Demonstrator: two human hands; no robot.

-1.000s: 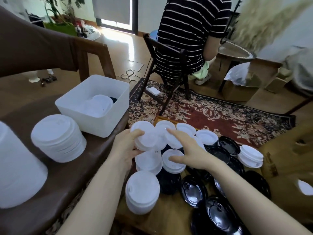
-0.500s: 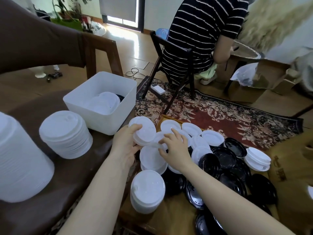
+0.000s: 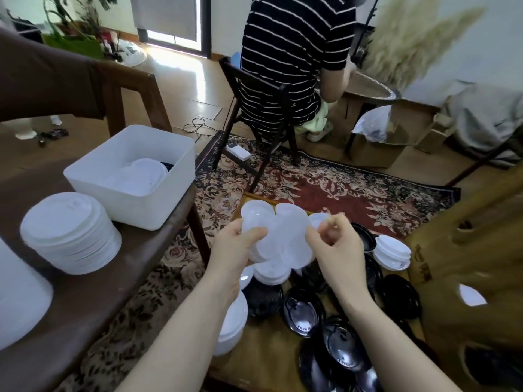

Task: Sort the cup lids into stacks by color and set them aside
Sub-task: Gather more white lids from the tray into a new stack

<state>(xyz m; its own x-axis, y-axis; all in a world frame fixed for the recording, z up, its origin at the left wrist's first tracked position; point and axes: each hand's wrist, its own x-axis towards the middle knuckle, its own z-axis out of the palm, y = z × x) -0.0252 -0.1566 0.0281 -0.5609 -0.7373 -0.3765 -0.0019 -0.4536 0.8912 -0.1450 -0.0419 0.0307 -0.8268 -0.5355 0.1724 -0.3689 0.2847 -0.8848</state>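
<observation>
On the brown bench (image 3: 93,301) at the left of the view, a white plastic bin (image 3: 135,199) stood near the far edge with white lids lying inside it. Nearer the bench's front edge, just beside the bin, stood a tall stack of white lids (image 3: 70,236), and part of a larger white stack (image 3: 19,301) showed at the left border. Below the bench lay a patterned rug (image 3: 325,188), and on it stood a dark wooden chair (image 3: 254,114) with a person in a striped shirt (image 3: 294,49) seated on it.

On the low wooden table (image 3: 263,360) black cup lids (image 3: 305,315) lay scattered over the right part, some overlapping. A short white stack (image 3: 392,253) stood near the right edge, and another white stack (image 3: 233,329) stood at the left edge, partly hidden by the left forearm.

The left hand (image 3: 240,247) was raised above the table and held a cluster of white lids (image 3: 277,236), thumb curled over their left rim. The right hand (image 3: 336,244) met the cluster from the right, its fingers curled and pinching the rim of the lids. The held lids were blurred, so their number could not be told. More white lids (image 3: 271,273) lay on the table directly beneath the held cluster.
</observation>
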